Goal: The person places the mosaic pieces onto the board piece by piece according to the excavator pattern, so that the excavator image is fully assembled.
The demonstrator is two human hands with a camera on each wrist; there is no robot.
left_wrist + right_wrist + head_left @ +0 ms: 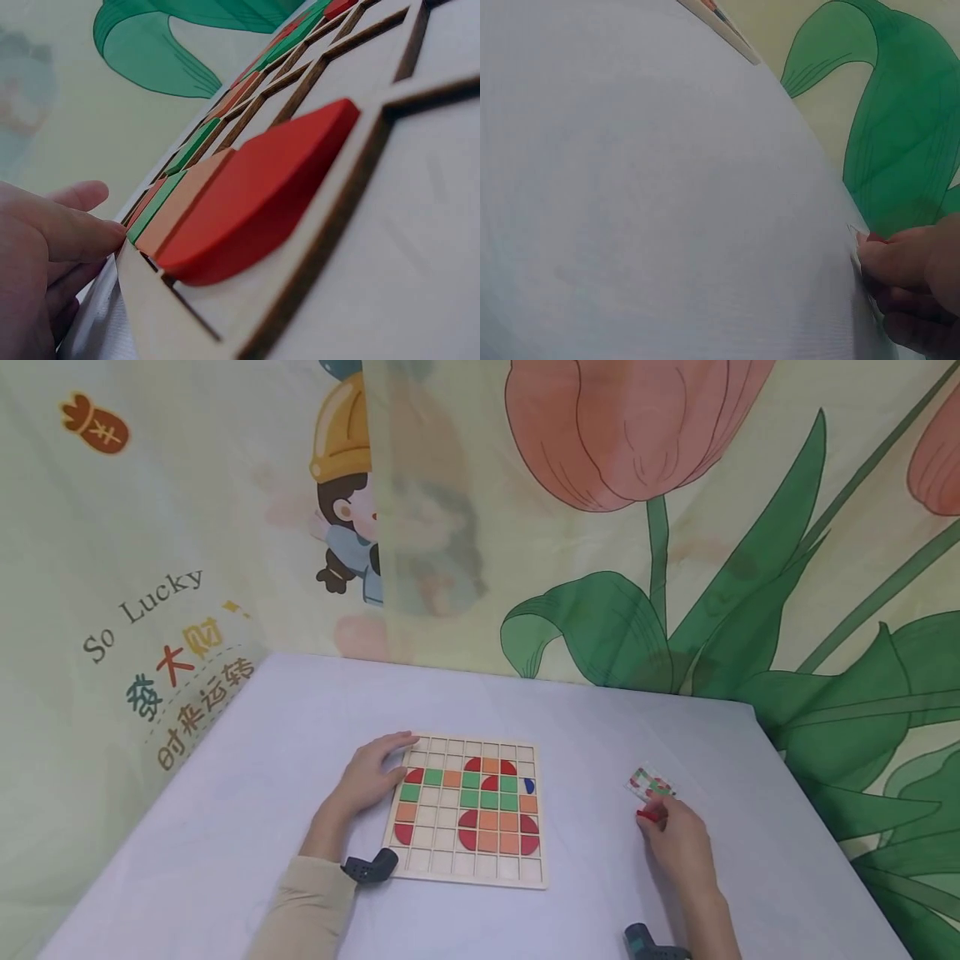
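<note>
A square wooden grid board (468, 868) lies on the table, with red, green, orange and blue flat pieces in some of its cells. My left hand (369, 777) rests along the board's left edge, fingers loosely extended toward the top-left corner. In the left wrist view, its thumb touches the rim by a green piece (154, 208), and a rounded red piece (255, 199) is nearest the camera. To the board's right, my right hand (678, 839) pinches a small red piece (647, 816). Just beyond its fingertips lies a small red-and-green patterned card (649, 782).
A white cloth covers the table (577, 877), which ends at a printed curtain (450, 635) with tulips behind it. Dark wrist devices sit on both arms, the left one (372, 866) close to the board's lower-left corner.
</note>
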